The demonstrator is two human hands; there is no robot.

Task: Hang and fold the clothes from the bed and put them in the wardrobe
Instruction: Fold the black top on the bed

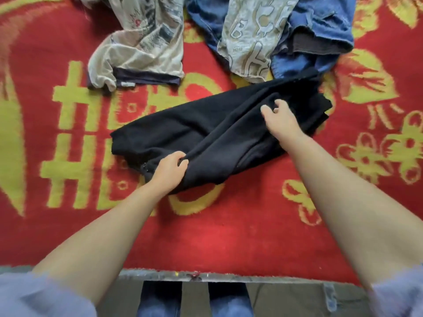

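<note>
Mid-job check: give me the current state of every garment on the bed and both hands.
Black knit garment: partly folded, rumpled, flat on red-and-yellow blanket.
Beige printed shirt: crumpled, unfolded.
Pale patterned garment: crumpled, lying over blue denim garment.
Blue denim garment: heaped, unfolded.
Left hand: gripping black fabric.
Right hand: pinching black fabric.

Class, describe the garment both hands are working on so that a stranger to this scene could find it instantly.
Start from the red and yellow blanket covering the bed. Near its middle lies a black garment, gripped by the left hand at its near edge and the right hand farther back. It alone is plain black; the clothes behind it are printed beige or blue denim.
</note>
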